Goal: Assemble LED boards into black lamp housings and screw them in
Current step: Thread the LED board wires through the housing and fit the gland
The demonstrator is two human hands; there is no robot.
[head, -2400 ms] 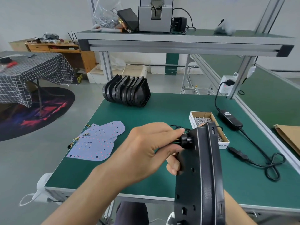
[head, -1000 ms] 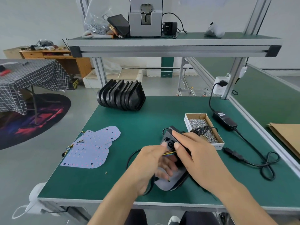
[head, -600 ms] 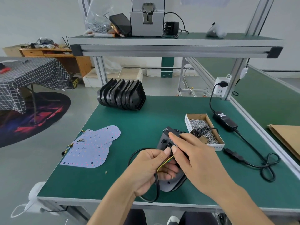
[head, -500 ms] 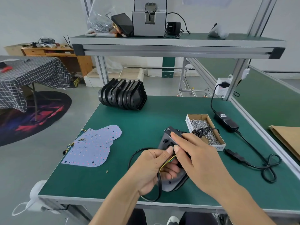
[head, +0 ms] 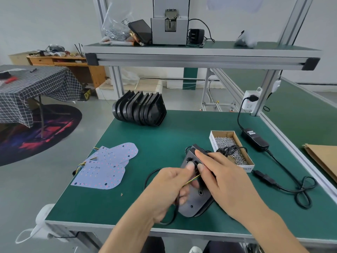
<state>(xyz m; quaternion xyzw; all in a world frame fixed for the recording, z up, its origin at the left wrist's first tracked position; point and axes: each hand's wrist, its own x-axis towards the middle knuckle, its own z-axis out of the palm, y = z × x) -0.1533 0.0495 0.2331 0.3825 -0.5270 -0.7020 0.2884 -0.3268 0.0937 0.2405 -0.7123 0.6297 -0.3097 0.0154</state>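
Partly, the black lamp housing [head: 193, 203] is covered by both hands, so only its rounded near end and its far upper corner can be seen. It lies on the green table [head: 113, 203], near the front edge and just beside the cardboard box of screws [head: 230, 148]. How the thin yellow and green wires [head: 192, 179] enter the housing is hidden between the fingers. The near fingers of the left hand are blurred.

The left hand [head: 168, 190] comes from the lower left with its fingers curled; its thumb and forefinger pinch the wires, and a black cable [head: 152, 177] loops out to the left of this hand and passes below it. The right hand [head: 224, 181] lies over the right side of the housing, fingers bent around its edge, and the forefinger tip rests on the far corner. The thumbs of both hands almost meet above the housing.

A pile of LED boards [head: 107, 168] lies well apart to the left, and a row of empty black housings [head: 140, 111] stands at the far edge of the table.
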